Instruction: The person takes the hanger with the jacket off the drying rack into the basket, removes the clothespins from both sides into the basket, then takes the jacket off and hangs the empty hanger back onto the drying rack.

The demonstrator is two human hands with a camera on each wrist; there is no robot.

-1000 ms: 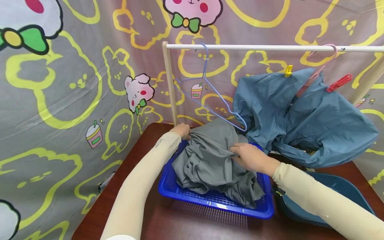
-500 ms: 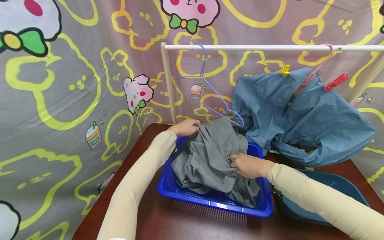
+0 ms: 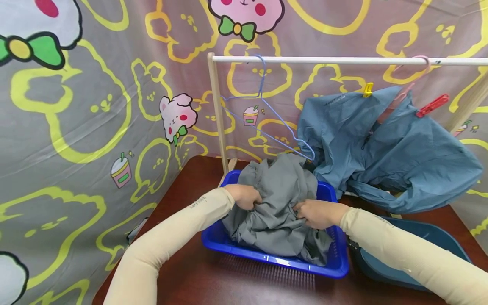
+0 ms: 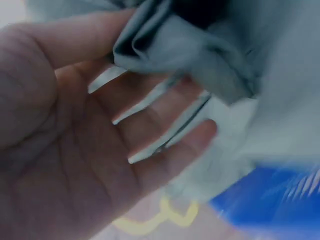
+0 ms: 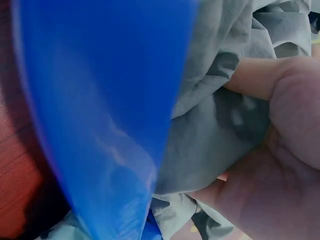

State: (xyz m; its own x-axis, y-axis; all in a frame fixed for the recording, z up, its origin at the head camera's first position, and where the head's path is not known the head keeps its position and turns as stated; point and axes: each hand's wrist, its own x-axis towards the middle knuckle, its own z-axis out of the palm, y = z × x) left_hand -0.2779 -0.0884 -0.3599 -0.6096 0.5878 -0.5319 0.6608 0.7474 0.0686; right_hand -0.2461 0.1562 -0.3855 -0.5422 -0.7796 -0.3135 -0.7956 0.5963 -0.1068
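Observation:
In the head view a crumpled grey garment (image 3: 283, 180) is heaped in a blue plastic basket (image 3: 278, 259). My left hand (image 3: 245, 196) is at the heap's left side. The left wrist view shows a fold of the grey fabric (image 4: 170, 47) pinched between thumb and forefinger, the other fingers extended and slightly spread beneath. On the right side of the heap, my right hand (image 3: 318, 214) holds the cloth between thumb and fingers, as the right wrist view shows (image 5: 295, 115). The basket's blue wall (image 5: 100, 100) fills much of that view.
Behind the basket stands a rack with a white rail (image 3: 320, 60). A blue hanger (image 3: 263, 99) hangs bare on it; a blue garment (image 3: 343, 131) hangs from a pink hanger (image 3: 424, 67) with yellow and red clips. A teal basin (image 3: 423, 237) stands at right.
My left hand has come from the basket's back left corner forward and toward the middle of the heap. The garment has shifted and bunched up; the right hand has moved slightly down.

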